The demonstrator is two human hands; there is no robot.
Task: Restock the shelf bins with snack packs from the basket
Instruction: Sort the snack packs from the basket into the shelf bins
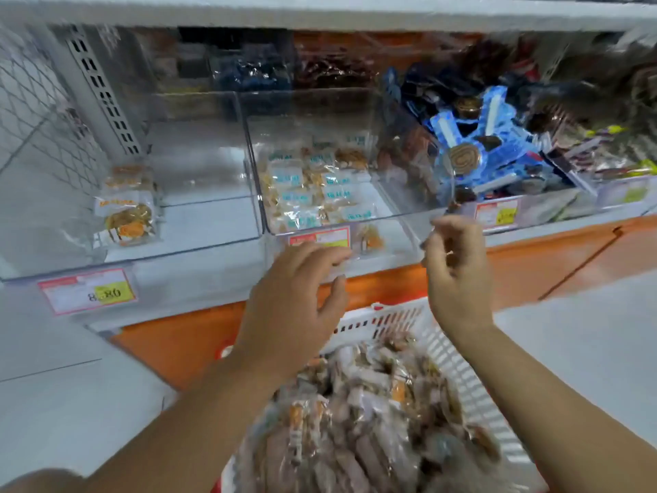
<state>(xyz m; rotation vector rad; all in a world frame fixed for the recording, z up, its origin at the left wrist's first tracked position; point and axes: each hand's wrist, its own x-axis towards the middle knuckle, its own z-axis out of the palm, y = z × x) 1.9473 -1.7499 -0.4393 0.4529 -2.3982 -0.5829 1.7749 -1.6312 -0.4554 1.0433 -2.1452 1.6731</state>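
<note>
While by one basket [458,357] — two hands [291,297] [458,279]

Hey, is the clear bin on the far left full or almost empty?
Almost empty. The left clear bin holds only a few orange-labelled packs at its left side; the rest of its floor is bare.

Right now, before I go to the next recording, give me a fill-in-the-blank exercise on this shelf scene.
1. The slotted plastic basket full of clear-wrapped snack packs is coloured ____.
2. The clear plastic bin holding only a few orange-labelled packs stands to the ____ of the bin of teal-labelled packs.
3. The shelf front under the bins is coloured ____.
Missing words: white; left; orange.
</note>
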